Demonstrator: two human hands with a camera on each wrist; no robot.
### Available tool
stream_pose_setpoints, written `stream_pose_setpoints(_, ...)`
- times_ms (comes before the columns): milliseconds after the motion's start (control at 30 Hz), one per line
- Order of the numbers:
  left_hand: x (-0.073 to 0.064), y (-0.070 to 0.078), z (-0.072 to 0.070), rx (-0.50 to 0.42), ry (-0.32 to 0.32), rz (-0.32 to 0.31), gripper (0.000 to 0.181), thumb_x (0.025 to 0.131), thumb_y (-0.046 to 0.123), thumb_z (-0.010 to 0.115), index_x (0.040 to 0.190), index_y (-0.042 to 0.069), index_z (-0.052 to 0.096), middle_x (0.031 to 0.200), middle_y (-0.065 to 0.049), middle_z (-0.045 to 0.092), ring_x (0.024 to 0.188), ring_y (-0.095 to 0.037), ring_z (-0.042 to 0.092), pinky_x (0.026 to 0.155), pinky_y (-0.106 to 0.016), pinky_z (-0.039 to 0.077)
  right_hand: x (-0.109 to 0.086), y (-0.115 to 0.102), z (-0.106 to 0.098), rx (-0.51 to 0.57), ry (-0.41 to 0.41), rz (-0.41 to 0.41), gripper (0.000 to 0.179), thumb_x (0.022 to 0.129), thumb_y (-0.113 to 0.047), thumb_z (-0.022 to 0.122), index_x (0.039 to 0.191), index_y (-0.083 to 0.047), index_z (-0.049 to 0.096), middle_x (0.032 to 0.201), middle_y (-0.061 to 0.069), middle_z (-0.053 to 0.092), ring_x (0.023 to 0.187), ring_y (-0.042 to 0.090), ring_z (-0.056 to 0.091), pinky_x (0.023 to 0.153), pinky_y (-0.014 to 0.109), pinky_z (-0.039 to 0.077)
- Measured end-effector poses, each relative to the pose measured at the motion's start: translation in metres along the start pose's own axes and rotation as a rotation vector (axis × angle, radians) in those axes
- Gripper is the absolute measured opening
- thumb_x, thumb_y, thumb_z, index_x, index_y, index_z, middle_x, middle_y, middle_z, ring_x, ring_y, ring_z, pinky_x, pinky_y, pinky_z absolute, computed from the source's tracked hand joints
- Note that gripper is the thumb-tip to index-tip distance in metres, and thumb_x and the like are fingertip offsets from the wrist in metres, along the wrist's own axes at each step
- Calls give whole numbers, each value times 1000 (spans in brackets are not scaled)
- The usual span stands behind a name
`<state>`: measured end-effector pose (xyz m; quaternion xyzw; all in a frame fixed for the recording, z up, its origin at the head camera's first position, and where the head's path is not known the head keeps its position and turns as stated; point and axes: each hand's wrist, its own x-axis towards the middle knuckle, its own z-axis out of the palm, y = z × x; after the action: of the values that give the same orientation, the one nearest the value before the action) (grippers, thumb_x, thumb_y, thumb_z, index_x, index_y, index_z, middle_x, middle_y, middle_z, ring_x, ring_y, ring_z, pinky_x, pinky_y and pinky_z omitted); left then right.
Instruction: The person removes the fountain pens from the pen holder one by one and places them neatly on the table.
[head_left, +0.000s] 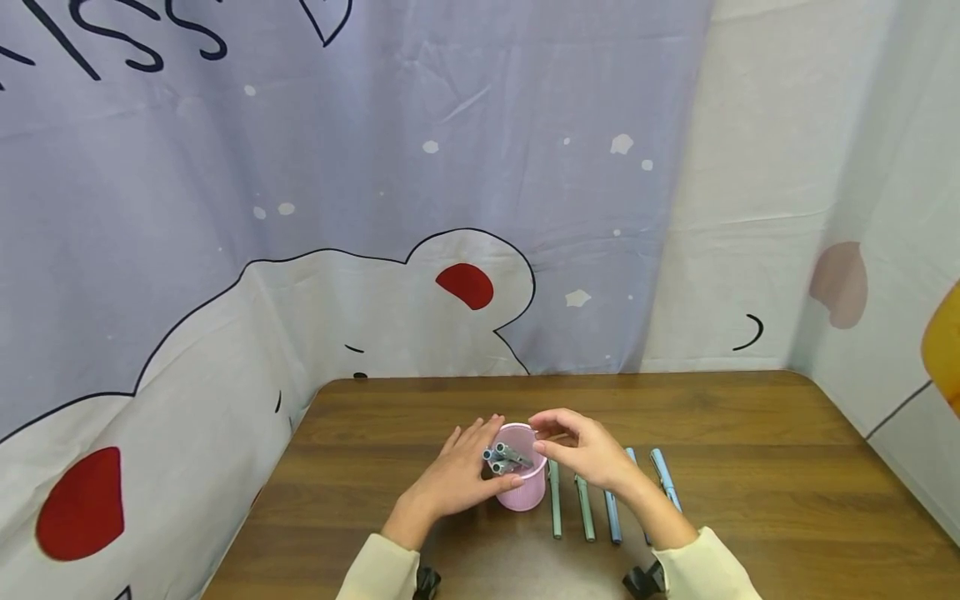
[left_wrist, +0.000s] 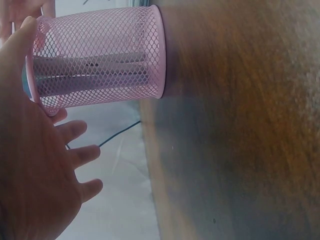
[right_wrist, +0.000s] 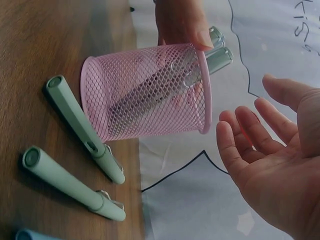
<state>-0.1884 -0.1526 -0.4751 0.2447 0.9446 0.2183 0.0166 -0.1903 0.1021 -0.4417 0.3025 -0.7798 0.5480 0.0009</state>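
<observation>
A pink mesh pen cup point(head_left: 522, 497) stands upright on the wooden table, with several capped pens point(head_left: 501, 458) leaning inside against its left rim. My left hand point(head_left: 459, 475) holds the cup at the rim, thumb in front and fingers on the far left side. In the right wrist view, the left thumb point(right_wrist: 202, 37) lies over the rim. Just right of the cup's mouth is my right hand point(head_left: 581, 450), fingers loosely bent, nothing between them. Two green pens point(right_wrist: 80, 117) lie on the table close beside the cup.
Farther right lie blue pens point(head_left: 613, 518), one partly hidden under the right forearm; the outermost blue pen point(head_left: 664, 477) is at the right end of the row. A printed curtain point(head_left: 570, 208) hangs behind the wooden table point(head_left: 787, 483).
</observation>
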Motion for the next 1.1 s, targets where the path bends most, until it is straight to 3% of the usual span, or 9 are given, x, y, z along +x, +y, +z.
stream_pose_setpoints(467,-1,0,0,3,1,1,102,87,82,47,163,20,22,167,-3,26,155,-28,20,124,-58,11,6,-1,16,5,-1,-46,33,94,-12,72,122,4,66,116,19,69,104,36,69,92,37,58)
stream_pose_setpoints(900,0,-1,0,4,2,17,101,88,80,48,163,19,22,167,-4,27,154,-31,22,123,-60,12,8,-4,21,-36,-30,-61,33,96,-14,71,123,2,66,118,18,69,106,34,69,93,51,55)
stream_pose_setpoints(1100,-1,-1,1,7,8,17,102,87,81,48,163,16,23,167,-3,27,155,-29,21,123,-61,13,12,-4,25,-39,-42,-74,32,95,-14,72,123,0,67,117,16,69,105,34,68,91,47,57)
